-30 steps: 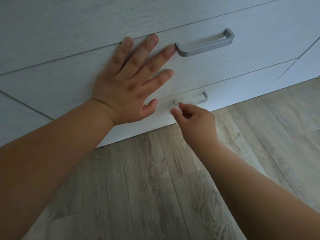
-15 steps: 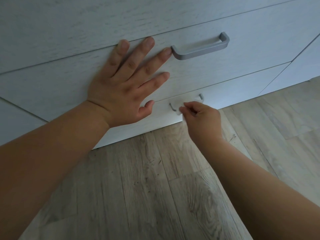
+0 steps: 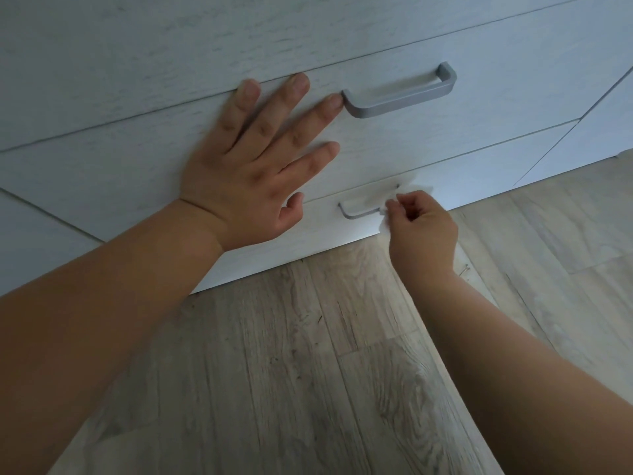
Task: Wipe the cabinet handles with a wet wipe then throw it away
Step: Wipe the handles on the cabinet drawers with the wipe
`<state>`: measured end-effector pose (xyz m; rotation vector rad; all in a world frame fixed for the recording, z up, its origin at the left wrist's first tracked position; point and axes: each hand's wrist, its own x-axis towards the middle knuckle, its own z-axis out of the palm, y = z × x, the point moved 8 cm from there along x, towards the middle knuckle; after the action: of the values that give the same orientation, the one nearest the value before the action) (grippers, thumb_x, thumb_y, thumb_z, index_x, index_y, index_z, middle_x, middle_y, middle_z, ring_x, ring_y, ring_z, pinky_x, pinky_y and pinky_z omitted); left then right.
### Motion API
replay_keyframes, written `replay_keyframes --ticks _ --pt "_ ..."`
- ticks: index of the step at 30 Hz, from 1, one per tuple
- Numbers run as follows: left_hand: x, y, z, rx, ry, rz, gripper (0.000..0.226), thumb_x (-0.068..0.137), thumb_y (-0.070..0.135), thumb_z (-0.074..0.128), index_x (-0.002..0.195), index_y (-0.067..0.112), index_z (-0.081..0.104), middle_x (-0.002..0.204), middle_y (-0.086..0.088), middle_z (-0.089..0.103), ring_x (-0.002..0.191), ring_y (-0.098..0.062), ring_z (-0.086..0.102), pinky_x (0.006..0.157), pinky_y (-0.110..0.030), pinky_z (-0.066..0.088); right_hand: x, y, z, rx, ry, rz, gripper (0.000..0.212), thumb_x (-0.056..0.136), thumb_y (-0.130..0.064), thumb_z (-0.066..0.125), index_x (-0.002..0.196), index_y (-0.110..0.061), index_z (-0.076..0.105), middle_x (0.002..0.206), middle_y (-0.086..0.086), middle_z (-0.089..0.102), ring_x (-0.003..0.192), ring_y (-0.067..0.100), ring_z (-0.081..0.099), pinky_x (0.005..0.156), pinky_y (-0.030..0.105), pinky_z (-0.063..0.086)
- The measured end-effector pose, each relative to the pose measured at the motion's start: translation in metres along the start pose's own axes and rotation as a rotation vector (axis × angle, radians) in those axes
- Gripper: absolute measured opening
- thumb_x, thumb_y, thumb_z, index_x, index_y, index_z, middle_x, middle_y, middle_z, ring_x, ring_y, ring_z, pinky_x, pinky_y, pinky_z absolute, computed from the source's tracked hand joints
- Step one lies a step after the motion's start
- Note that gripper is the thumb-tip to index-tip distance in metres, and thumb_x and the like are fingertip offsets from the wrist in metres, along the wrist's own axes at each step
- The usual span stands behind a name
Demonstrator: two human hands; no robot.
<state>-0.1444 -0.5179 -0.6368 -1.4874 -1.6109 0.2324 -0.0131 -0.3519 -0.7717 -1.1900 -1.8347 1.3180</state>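
The right hand pinches the crumpled white wet wipe at the right end of the lower slim grey bar handle; the left hand lies flat, fingers spread, on the pale drawer front. Best to wrap the bar fully — then drag leftward.

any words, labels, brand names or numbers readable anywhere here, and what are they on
None: no text, label or number shows anywhere.
The drawer fronts, upper handle, lower handle, the wet wipe in the right hand and the floor are all plain.
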Motion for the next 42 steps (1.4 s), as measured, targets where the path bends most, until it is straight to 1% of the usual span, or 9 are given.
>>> replay_keyframes --ticks 5,10,15,18,21,26,29,37,42 --pt "-0.001 0.001 0.0 -0.007 -0.008 -0.003 0.059 0.093 0.032 0.052 0.151 0.021 0.053 0.17 -0.009 0.029 0.155 -0.041 0.026 0.127 -0.057 -0.001 -0.019 -0.002 0.035 -0.045 -0.188 -0.025 0.009 0.097 -0.029 0.068 0.092 -0.027 0.075 0.075 -0.004 0.069 0.07 0.012 0.064 0.068 0.026 0.054" --pt "0.0 0.001 -0.001 -0.004 -0.001 -0.003 0.06 0.093 0.032 0.052 0.152 0.021 0.052 0.17 -0.008 0.029 0.155 -0.041 0.024 0.128 -0.056 -0.003 -0.001 0.007 -0.002 0.03 0.018 0.042 0.009 0.099 -0.03 0.066 0.093 -0.03 0.074 0.079 -0.009 0.072 0.068 0.0 0.064 0.064 0.016 0.049" --pt "-0.002 0.001 0.0 -0.024 0.012 -0.008 0.061 0.092 0.031 0.053 0.152 0.021 0.052 0.17 -0.009 0.029 0.155 -0.041 0.02 0.128 -0.055 -0.004 -0.021 0.011 0.01 0.061 0.031 0.115 0.011 0.101 -0.036 0.063 0.104 -0.025 0.064 0.086 -0.013 0.068 0.073 -0.005 0.062 0.06 0.01 0.046" --pt "0.001 0.002 -0.002 -0.027 0.031 -0.025 0.059 0.091 0.03 0.054 0.15 0.022 0.055 0.169 -0.008 0.031 0.155 -0.039 0.021 0.129 -0.054 -0.005 -0.018 0.037 0.023 0.313 0.012 0.397 0.031 0.1 -0.04 0.065 0.123 -0.019 0.059 0.103 -0.01 0.071 0.09 0.006 0.069 0.074 0.029 0.057" --pt "0.001 0.004 -0.002 -0.037 0.007 -0.006 0.06 0.092 0.03 0.053 0.151 0.023 0.054 0.169 -0.008 0.031 0.155 -0.038 0.021 0.129 -0.054 -0.005 -0.007 0.052 0.039 0.553 -0.046 0.515 0.023 0.101 -0.03 0.067 0.115 -0.013 0.072 0.11 0.006 0.077 0.102 0.023 0.075 0.094 0.044 0.061" --pt "-0.002 0.003 0.001 -0.013 -0.01 0.008 0.065 0.091 0.029 0.052 0.155 0.024 0.049 0.171 -0.008 0.027 0.156 -0.039 0.017 0.128 -0.055 -0.005 -0.012 0.044 0.067 1.071 -0.146 0.657 0.011 0.104 -0.015 0.061 0.11 -0.011 0.07 0.108 0.005 0.077 0.096 0.017 0.073 0.1 0.036 0.057" --pt "-0.002 0.003 0.001 -0.012 0.012 0.001 0.064 0.09 0.029 0.053 0.154 0.023 0.051 0.171 -0.008 0.029 0.156 -0.039 0.019 0.128 -0.055 -0.002 -0.018 0.041 0.083 1.131 -0.211 0.696 0.02 0.106 -0.021 0.057 0.119 -0.01 0.068 0.12 0.006 0.076 0.11 0.02 0.072 0.096 0.034 0.059" --pt "-0.002 0.002 0.003 -0.014 0.014 0.003 0.064 0.091 0.029 0.054 0.155 0.023 0.05 0.171 -0.008 0.027 0.156 -0.04 0.017 0.129 -0.055 -0.004 0.0 0.05 0.055 1.23 -0.188 0.748 0.019 0.109 -0.015 0.051 0.108 -0.007 0.069 0.102 0.007 0.078 0.089 0.016 0.073 0.087 0.03 0.06" --pt "-0.004 0.003 0.004 0.009 0.024 0.004 0.065 0.09 0.029 0.054 0.154 0.024 0.05 0.17 -0.008 0.029 0.155 -0.041 0.021 0.129 -0.055 -0.005 -0.029 0.045 0.091 1.18 -0.404 0.768 0.018 0.108 -0.016 0.051 0.112 -0.012 0.068 0.098 0.003 0.075 0.08 0.013 0.071 0.08 0.027 0.057"
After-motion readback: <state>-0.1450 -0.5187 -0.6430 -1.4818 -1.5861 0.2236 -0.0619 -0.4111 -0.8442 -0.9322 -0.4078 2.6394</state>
